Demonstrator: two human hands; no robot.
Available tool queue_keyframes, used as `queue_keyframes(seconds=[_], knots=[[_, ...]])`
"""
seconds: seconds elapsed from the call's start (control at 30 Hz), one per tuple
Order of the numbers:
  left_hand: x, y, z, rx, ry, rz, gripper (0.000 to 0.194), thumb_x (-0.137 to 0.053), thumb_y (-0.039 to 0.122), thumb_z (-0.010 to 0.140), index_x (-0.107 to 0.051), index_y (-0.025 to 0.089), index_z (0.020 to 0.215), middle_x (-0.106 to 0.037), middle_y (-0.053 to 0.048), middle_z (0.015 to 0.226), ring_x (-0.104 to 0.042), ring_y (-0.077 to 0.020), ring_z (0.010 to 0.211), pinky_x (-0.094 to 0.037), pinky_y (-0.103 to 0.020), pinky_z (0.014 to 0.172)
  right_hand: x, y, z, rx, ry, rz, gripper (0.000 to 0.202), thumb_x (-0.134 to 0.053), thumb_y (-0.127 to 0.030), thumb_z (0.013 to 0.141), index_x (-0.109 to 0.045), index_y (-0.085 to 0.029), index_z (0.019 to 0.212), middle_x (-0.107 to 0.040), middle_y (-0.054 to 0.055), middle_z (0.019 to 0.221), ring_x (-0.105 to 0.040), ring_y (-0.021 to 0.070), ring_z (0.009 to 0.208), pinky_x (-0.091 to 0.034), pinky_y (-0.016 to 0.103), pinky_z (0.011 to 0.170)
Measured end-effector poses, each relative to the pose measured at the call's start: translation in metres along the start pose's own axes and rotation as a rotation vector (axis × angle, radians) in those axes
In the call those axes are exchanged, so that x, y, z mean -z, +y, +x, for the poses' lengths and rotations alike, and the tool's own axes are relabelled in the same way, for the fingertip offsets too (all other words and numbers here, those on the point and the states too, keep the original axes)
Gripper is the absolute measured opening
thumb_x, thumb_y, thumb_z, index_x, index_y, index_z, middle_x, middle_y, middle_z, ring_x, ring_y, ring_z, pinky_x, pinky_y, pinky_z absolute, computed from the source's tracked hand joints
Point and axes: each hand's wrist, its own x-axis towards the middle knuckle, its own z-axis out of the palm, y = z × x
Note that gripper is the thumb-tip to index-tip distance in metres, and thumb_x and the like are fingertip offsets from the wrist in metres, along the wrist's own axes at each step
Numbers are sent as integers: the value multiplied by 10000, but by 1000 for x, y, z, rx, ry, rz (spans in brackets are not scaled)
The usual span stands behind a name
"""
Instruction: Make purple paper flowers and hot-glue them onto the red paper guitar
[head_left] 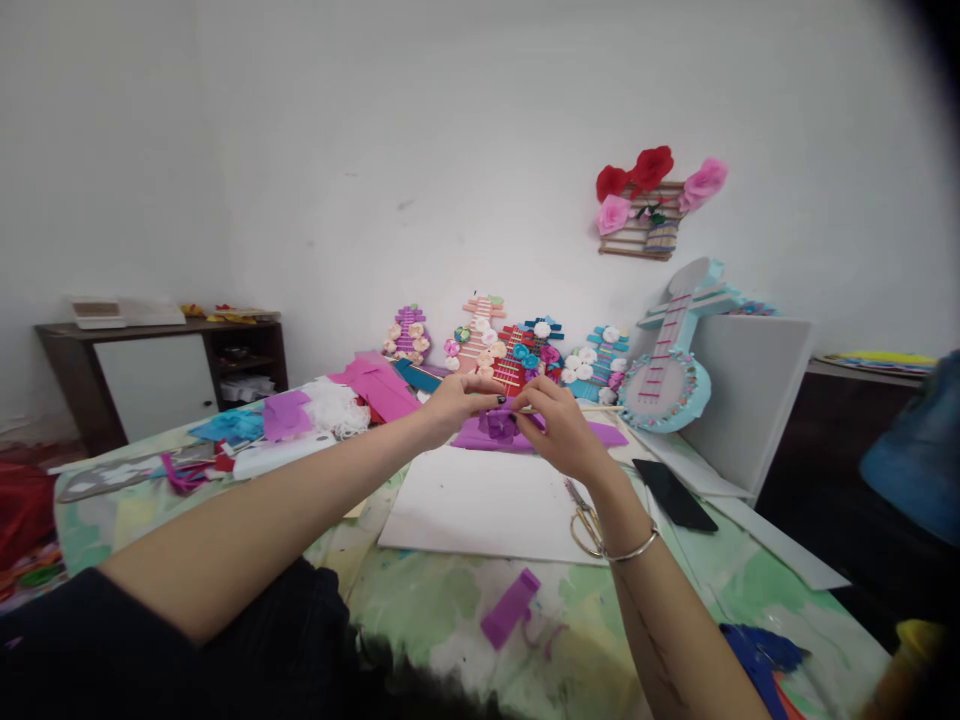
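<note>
The left hand [461,400] and right hand [559,425] both pinch one purple flower [498,425], partly hiding it, by one white board's [480,510] far edge; I see one pair of scissors [589,530], one black phone [675,494].

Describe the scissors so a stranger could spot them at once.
Start at the green-patterned tablecloth and find the white board lying flat on it. Toward that board's right end, nearer the person than the right hand and close by the bracelet on that arm, lie the scissors. Gold-coloured loop handles set them apart from the flat black slab farther right.
</note>
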Motion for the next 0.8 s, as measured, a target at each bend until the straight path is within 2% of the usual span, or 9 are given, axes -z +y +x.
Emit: queue_keyframes(seconds=[0.1,0.17,0.33,0.53,0.8], knots=[[3,0,0,129,-98,-52,195,-762,211,633,-716,103,789,-692,-79,767,-600,-134,668,-420,-262,628,2,-4,0,-10,-4,-21,115,-524,-97,816,-580,-185,866,-580,58,912,-554,198,897,-368,339,782],[4,-1,0,143,-100,-88,196,-778,201,611,-713,99,766,-690,-77,753,-606,-138,679,-424,-264,635,2,-4,0,-12,-11,-25,115,-527,-94,815,-578,-184,864,-581,54,913,-556,194,896,-362,336,782],[1,-4,1,113,-30,-203,210,-780,182,597,-690,112,774,-672,-44,724,-594,-120,635,-440,-267,637,-1,-1,0,-6,27,-7,120,-532,-88,805,-573,-191,850,-582,55,906,-554,196,889,-375,337,787],[-3,-4,-1,90,-44,-276,191,-760,167,620,-643,131,767,-636,-4,678,-556,-85,564,-412,-223,568,-2,0,1,-10,45,15,134,-523,-83,800,-569,-196,854,-579,61,908,-558,200,876,-400,341,778],[-7,-7,-2,-3,-82,-299,293,-788,193,609,-588,155,820,-600,35,653,-539,-68,539,-406,-193,540,-1,-4,1,-14,56,37,108,-523,-114,814,-569,-197,866,-572,67,901,-547,203,872,-418,346,776]])
